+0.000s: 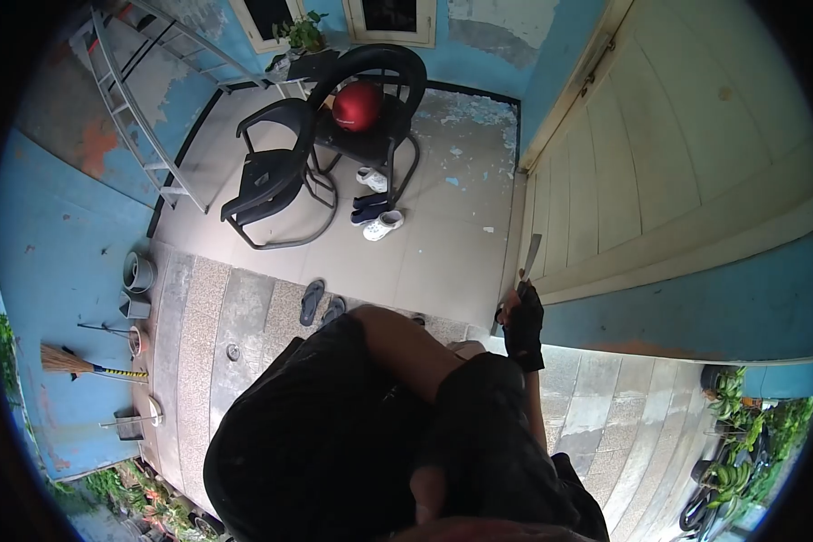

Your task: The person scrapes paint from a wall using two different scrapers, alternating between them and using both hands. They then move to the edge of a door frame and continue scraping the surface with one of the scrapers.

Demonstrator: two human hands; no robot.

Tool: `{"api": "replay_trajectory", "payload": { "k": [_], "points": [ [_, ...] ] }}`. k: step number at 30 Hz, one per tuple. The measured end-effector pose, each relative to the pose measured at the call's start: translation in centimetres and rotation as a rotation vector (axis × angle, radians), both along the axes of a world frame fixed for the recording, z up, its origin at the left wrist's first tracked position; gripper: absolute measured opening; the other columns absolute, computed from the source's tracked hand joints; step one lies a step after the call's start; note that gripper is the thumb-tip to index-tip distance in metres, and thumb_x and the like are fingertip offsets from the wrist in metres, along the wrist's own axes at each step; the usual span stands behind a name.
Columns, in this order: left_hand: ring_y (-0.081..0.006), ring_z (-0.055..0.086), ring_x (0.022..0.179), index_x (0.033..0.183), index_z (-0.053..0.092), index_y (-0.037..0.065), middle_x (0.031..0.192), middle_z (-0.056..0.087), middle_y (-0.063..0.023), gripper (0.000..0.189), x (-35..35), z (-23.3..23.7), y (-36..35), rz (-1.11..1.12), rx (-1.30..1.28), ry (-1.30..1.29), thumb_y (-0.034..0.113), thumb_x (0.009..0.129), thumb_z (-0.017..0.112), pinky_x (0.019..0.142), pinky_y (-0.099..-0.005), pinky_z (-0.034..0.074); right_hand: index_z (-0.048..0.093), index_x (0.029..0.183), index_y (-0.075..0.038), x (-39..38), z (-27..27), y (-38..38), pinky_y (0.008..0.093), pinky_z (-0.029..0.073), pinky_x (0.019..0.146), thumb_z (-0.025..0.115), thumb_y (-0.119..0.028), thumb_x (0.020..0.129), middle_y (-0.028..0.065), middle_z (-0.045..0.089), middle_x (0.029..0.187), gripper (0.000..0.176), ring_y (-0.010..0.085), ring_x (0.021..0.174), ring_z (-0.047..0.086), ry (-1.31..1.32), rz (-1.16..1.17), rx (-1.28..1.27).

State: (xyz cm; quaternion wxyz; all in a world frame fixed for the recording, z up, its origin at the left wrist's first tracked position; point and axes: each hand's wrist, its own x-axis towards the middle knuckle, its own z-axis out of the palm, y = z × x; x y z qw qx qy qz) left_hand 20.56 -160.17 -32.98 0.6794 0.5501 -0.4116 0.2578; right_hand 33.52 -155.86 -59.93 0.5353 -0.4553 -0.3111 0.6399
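Note:
My right hand (pixel 523 327), in a black fingerless glove, is closed around the handle of a scraper (pixel 534 254). Its flat metal blade points up, beside the edge of the cream plank door (pixel 623 181). Below the door runs a blue wall band (pixel 677 312) with worn, brownish patches, close to the right of my wrist. My bare left forearm (pixel 411 350) reaches across my body toward the dark sleeve on the right, and the left hand itself is hidden behind it.
Two black chairs (pixel 275 176) stand on the tiled porch, one bearing a red helmet (pixel 357 106). White clogs (pixel 384 225), dark shoes and grey flip-flops (pixel 312 303) lie on the floor. An aluminium ladder (pixel 126 108) leans at left; a broom (pixel 68 360) and pots (pixel 138 271) line the left wall.

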Motion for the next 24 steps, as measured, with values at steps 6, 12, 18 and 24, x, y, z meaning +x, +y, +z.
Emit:
{"api": "replay_trajectory", "payload": {
  "k": [6,12,18,24],
  "points": [
    [-0.0342,0.065,0.104,0.124,0.059,-0.003,0.112,0.066,-0.0199,0.044,-0.4,0.3,-0.3,-0.051,0.35,-0.257,0.027,0.093,0.065,0.086,-0.0444,0.052,0.041,0.148,-0.006,2.8,1.1,-1.3,0.025,0.039,0.045,0.053,-0.003,0.096,-0.0028,0.041,0.062,0.054,0.0069,0.046,0.039,-0.206,0.077,-0.142],
    [-0.0327,0.066,0.092,0.11,0.065,0.002,0.1,0.066,-0.0159,0.032,3.1,-1.9,-1.4,0.197,0.171,-0.245,0.03,0.096,0.063,0.076,-0.0437,0.053,0.045,0.147,-0.007,8.1,2.1,-2.6,0.0253,0.04,0.045,0.056,-0.004,0.095,-0.0023,0.044,0.064,0.053,0.0079,0.048,0.043,-0.304,0.155,-0.127],
    [-0.0276,0.067,0.085,0.101,0.067,0.005,0.091,0.066,-0.0124,0.027,8.2,-2.9,-1.4,0.139,-0.001,0.042,0.03,0.093,0.069,0.07,-0.0364,0.053,0.046,0.146,-0.009,12.6,1.2,-4.1,0.0253,0.042,0.048,0.058,-0.006,0.096,-0.0021,0.045,0.065,0.052,0.007,0.05,0.046,-0.5,0.246,-0.088],
    [-0.0176,0.057,0.057,0.098,0.067,0.002,0.082,0.06,-0.0087,0.023,10.9,-7.5,0.1,0.467,-0.242,0.06,0.021,0.089,0.076,0.053,-0.0317,0.047,0.047,0.144,-0.007,16.8,1.4,-6.9,0.0252,0.043,0.055,0.058,-0.007,0.097,-0.0012,0.047,0.077,0.049,0.0073,0.058,0.044,-0.385,0.265,0.166]
  ]
}}
